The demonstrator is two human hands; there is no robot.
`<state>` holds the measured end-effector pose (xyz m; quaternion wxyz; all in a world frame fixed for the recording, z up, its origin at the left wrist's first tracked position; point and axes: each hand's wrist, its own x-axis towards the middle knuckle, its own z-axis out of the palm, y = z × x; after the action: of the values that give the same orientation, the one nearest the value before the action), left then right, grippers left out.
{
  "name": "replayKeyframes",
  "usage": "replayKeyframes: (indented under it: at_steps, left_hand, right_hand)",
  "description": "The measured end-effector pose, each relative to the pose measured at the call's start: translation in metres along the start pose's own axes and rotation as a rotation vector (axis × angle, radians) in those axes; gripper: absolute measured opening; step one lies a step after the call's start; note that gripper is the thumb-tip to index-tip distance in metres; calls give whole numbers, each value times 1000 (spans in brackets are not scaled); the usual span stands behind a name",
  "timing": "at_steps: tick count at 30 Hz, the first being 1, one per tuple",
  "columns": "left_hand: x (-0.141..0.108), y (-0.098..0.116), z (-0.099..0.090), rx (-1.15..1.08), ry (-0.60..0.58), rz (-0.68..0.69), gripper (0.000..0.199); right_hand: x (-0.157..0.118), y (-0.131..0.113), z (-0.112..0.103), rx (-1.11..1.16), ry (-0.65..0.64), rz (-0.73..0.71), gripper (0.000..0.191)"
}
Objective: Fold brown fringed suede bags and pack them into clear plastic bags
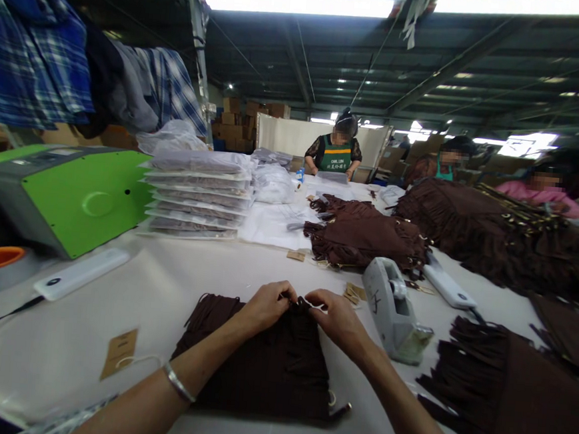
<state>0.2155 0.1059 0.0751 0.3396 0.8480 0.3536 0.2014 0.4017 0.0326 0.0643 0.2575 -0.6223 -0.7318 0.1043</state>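
A dark brown fringed bag (256,381) lies flat on the table in front of me. My left hand (270,304) is closed, its thumb and fingers pinching the bag's far edge. Just beside it, my right hand (336,318) pinches the same edge near the right corner, fingertips almost meeting the left ones. Exactly which strip or small part sits between the fingertips is hidden. A short strap end with a metal tip (341,412) sticks out at the near right corner. A brown card tag (119,354) with a white string rests left of the bag.
A grey tape dispenser (392,312) stands right of my hands. More brown fringed bags (368,233) are piled beyond and to the right. Plastic-wrapped packs (198,193) are stacked at back left beside a green machine (91,195). A co-worker (337,154) in a green apron stands opposite.
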Motion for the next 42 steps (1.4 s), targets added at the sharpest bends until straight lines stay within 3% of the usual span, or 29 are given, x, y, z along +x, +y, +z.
replayKeyframes:
  at_steps: [11, 18, 21, 25, 28, 32, 34, 37, 39, 42]
  left_hand:
    - [5, -14, 3, -114, 19, -60, 25]
    - [3, -13, 0, -144, 19, -74, 25]
    - [1, -8, -3, -150, 10, -56, 24]
    - [-7, 4, -7, -157, -8, -11, 22]
    - [-21, 14, -14, -149, -111, 52, 24]
    - [-44, 24, -31, -193, -383, 136, 25]
    - [-50, 25, -40, -238, -434, 125, 25]
    - [-49, 22, -45, -119, -292, 138, 21]
    - [-44, 18, -38, 70, -175, 198, 25]
    - [-38, 15, -19, 355, -147, 312, 38]
  right_hand:
    - [12, -23, 7, -408, -123, -222, 13]
    - [10, -27, 6, -441, -81, -164, 17]
    - [8, -25, 3, -227, -11, -103, 17]
    - [1, -22, -2, 308, 47, 5, 20]
    - [-14, -23, -10, 598, -100, 87, 19]
    - [-35, -22, -26, 848, -339, 166, 17]
    - [-37, -19, -31, 782, -285, 187, 17]
    - [-27, -12, -31, 390, -75, 111, 12]
    - [-17, -10, -26, 109, -8, 18, 15]
    - [-5, -12, -16, -147, -44, -60, 25]
